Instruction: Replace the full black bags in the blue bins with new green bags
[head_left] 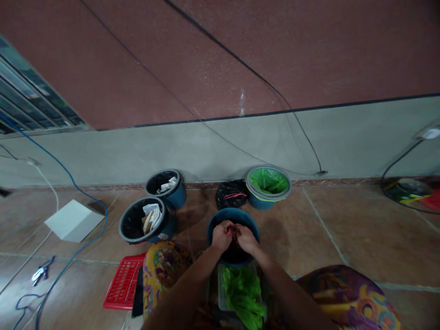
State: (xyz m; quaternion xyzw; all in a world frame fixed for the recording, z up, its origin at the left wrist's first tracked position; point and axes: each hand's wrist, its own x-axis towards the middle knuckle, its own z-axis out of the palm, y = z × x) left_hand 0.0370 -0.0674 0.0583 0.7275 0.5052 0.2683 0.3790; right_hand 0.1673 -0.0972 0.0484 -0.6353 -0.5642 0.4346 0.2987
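Observation:
My left hand (pixel 222 235) and my right hand (pixel 246 239) meet over the mouth of a blue bucket (pixel 235 212), between my knees. Both have their fingers curled in. Pinched between them is a small dark, reddish thing (pixel 235 231) whose kind I cannot make out; the fingers cover much of it. A spot of red shows by the left fingers. The inside of the bucket looks dark, and its contents are hard to see. Just below the bucket, under my forearms, a clear plastic container (pixel 223 300) holds crumpled bright green plastic (pixel 242 293).
Two bins with black liners (pixel 125 229) (pixel 180 195) stand to the left, with waste inside. By the wall sit a tied black bag (pixel 225 190) and a bin lined in green (pixel 268 181). A red basket (pixel 124 284), white box (pixel 74 220), keys (pixel 41 272) and blue cable (pixel 77 185) lie left.

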